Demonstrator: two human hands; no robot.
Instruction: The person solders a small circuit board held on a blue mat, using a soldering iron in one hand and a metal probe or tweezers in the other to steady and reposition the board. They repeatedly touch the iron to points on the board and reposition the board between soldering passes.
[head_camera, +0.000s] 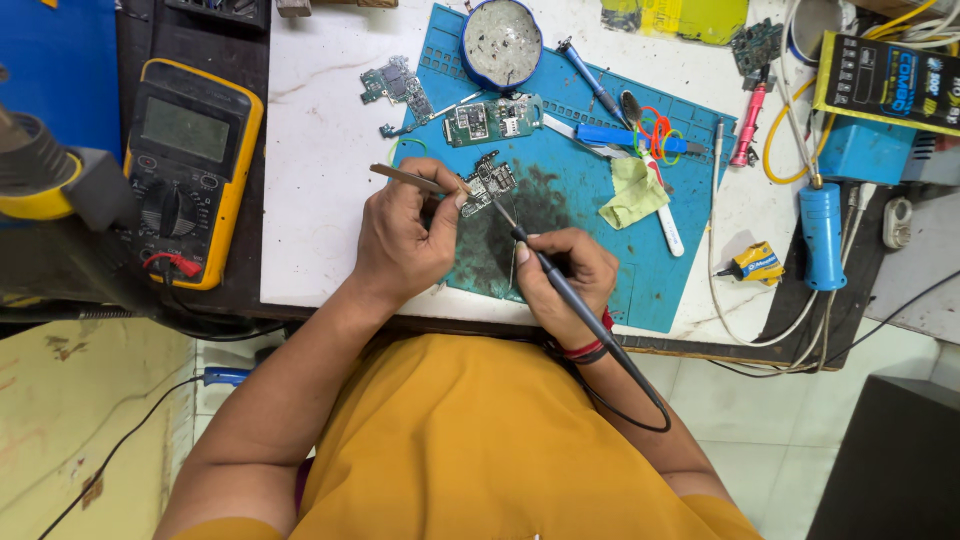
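Note:
My left hand (400, 240) grips metal tweezers (405, 178) and rests on a blue work mat (600, 250), its thumb beside a small circuit board (488, 183). My right hand (565, 275) holds a black soldering iron (545, 265) like a pen. Its thin tip (500, 212) points up-left and meets the lower edge of that board. A thin wire stub hangs from my right fingers. A black cable runs from the iron back past my wrist.
A second circuit board (490, 120) and a third (397, 82) lie farther back. A round tin (502, 42), yellow cloth (635, 190), blue tools, a yellow multimeter (190, 165) at left and a blue handled tool (822, 232) at right surround the mat.

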